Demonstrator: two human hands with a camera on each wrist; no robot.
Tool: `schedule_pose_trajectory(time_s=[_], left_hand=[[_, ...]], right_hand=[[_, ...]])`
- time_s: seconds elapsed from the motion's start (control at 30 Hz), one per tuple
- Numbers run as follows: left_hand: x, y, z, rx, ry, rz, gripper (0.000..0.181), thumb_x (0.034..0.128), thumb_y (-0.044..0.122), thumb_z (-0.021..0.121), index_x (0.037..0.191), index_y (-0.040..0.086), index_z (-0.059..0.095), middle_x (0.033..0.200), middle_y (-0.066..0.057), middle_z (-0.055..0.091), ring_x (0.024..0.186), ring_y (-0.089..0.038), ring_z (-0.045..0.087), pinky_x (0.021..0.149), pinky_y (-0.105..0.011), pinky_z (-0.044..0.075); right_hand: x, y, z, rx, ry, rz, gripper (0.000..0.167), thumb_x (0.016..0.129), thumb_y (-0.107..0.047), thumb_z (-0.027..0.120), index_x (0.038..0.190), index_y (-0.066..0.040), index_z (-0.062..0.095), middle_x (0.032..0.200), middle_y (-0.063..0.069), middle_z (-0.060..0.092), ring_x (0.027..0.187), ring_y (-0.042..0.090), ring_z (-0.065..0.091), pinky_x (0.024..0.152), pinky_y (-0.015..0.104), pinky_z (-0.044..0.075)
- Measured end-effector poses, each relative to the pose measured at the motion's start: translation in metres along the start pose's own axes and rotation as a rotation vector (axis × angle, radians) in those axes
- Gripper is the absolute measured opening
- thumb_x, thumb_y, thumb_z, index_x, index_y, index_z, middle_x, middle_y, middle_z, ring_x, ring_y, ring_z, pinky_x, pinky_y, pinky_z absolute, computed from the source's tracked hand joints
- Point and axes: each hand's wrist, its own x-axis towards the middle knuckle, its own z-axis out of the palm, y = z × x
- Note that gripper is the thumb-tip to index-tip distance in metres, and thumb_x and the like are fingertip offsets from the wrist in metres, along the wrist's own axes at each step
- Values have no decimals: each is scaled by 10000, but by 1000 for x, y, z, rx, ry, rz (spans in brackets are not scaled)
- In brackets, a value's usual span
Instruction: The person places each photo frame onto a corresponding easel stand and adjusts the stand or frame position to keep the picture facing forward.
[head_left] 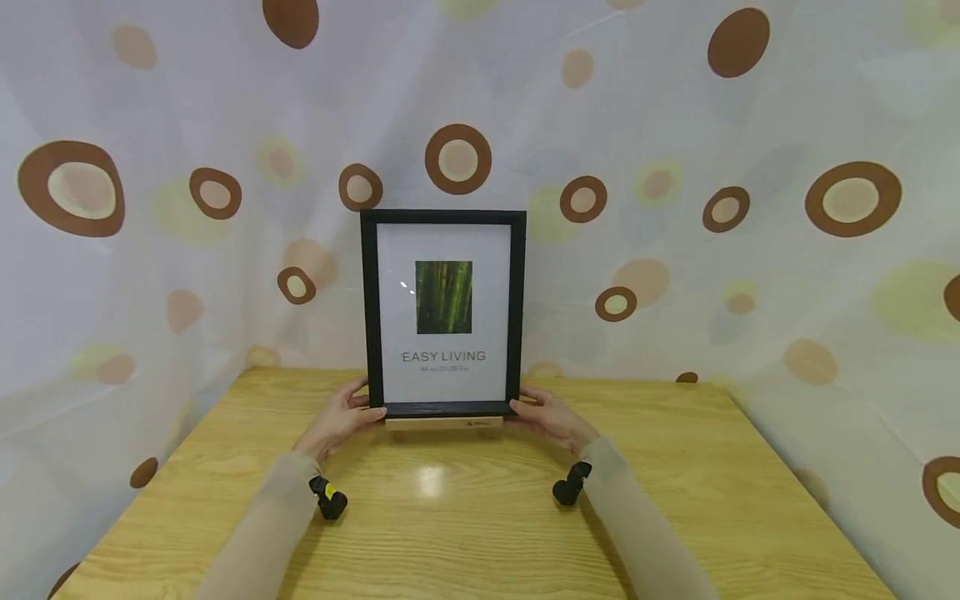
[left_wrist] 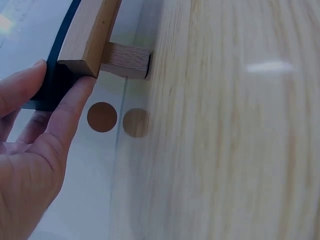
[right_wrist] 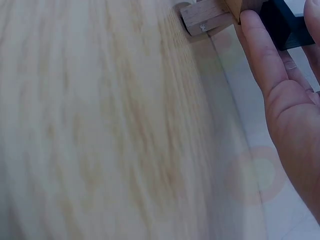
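Note:
A black picture frame (head_left: 369,317) stands upright at the far side of the table, with a small green bamboo print (head_left: 444,297) and the words EASY LIVING on white. It rests on a light wooden stand (head_left: 442,423), whose foot (left_wrist: 127,60) shows in the left wrist view. My left hand (head_left: 341,421) grips the frame's lower left corner, thumb on the front and fingers beneath and behind. At the lower right corner my right hand (head_left: 555,417) holds it the same way. One finger of each hand touches the end of the wooden stand; the fingertips behind are hidden.
The frame and stand are on a pale wooden table (head_left: 450,533). Close behind hangs a white curtain (head_left: 645,108) with brown and beige circles, which also runs along both sides. A black wrist camera (head_left: 327,497) sits on each sleeve.

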Motion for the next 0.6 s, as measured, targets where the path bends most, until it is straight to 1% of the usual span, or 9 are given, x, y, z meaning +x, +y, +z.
schedule_pose_trajectory(time_s=[0.1, 0.2, 0.3, 0.43, 0.53, 0.6], left_hand=[[5, 2, 5, -21, -26, 9, 813, 907, 6, 666, 1566, 68, 194, 1489, -314, 368, 1309, -413, 478, 964, -411, 533], [7, 0, 9, -37, -51, 6, 807, 906, -2, 664, 1564, 60, 201, 1479, -324, 378, 1277, -397, 514, 977, -432, 523], [7, -1, 12, -43, -70, 7, 815, 908, 8, 667, 1563, 34, 182, 1487, -345, 348, 1267, -416, 520, 993, -453, 506], [8, -1, 18, -48, -76, 5, 825, 906, 17, 674, 1560, 16, 171, 1506, -357, 299, 1320, -460, 448, 1004, -472, 492], [9, -1, 23, -42, -75, 10, 826, 903, 29, 683, 1559, 19, 181, 1515, -353, 287, 1351, -472, 401, 1000, -465, 499], [11, -1, 26, -32, -75, 15, 823, 904, 36, 683, 1559, 23, 186, 1517, -344, 293, 1351, -469, 404, 990, -454, 509]], right_hand=[[-6, -2, -5, 7, 3, -16, 670, 1018, -83, 515, 1541, 61, 120, 1538, 326, 252, 1119, 164, 649, 987, 307, 514], [-12, 0, -8, 16, 3, -31, 669, 1011, -91, 536, 1535, 67, 151, 1535, 314, 273, 1124, 149, 645, 978, 305, 521], [-17, 2, -12, 15, 2, -42, 665, 1008, -94, 543, 1531, 70, 167, 1530, 286, 312, 1128, 129, 637, 974, 305, 525], [-21, 3, -18, 20, 6, -49, 661, 1010, -84, 532, 1530, 77, 156, 1491, 217, 416, 1129, 125, 636, 975, 313, 525], [-24, 2, -22, 24, 19, -52, 664, 1006, -88, 542, 1530, 74, 169, 1406, 128, 526, 1120, 124, 641, 967, 316, 530], [-27, 1, -25, 18, 14, -55, 664, 1008, -93, 541, 1531, 74, 168, 1357, 83, 566, 1123, 120, 640, 973, 321, 526]])
